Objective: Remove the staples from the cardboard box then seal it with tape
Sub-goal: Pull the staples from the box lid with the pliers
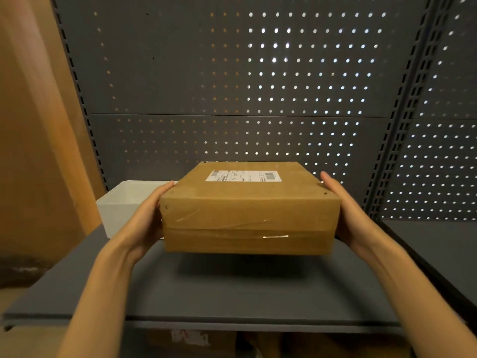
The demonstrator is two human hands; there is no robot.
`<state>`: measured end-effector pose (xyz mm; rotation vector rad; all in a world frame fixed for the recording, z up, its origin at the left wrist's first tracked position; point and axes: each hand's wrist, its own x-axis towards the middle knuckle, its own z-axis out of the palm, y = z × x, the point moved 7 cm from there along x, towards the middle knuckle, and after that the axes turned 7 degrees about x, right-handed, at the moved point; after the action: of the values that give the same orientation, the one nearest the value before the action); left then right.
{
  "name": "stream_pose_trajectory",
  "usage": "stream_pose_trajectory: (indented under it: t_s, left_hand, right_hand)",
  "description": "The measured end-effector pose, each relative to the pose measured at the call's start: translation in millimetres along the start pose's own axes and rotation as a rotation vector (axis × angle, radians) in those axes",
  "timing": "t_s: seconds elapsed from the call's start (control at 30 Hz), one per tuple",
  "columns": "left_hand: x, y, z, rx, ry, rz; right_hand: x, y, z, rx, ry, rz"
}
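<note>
A flat brown cardboard box [247, 210] hangs a little above the grey shelf, casting a shadow under it. A white shipping label lies on its top near the far edge, and clear tape runs across its front face. My left hand [148, 215] presses flat against the box's left side. On the right side my right hand [340, 210] presses with straight fingers. The box is carried between the two palms. No staples or tape roll can be made out.
A white open bin [121, 202] stands on the grey shelf [232, 285] just left of the box. A grey perforated back panel [232, 86] rises behind. A brown wall flanks the left, and another shelf section lies to the right.
</note>
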<state>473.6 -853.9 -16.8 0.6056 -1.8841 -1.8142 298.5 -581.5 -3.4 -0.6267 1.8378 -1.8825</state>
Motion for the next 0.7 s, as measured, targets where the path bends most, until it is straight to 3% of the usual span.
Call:
stream_pose_trajectory:
  t_s: [0.37,0.7]
  left_hand:
    - [-6.6,-57.4,7.2,0.011,-0.036,-0.157]
    - [-7.4,-62.6,17.6,0.055,-0.127,-0.129]
  right_hand:
    - [-11.4,55.2,2.2,0.046,0.061,0.118]
    - [-11.9,76.9,-4.0,0.084,0.160,0.189]
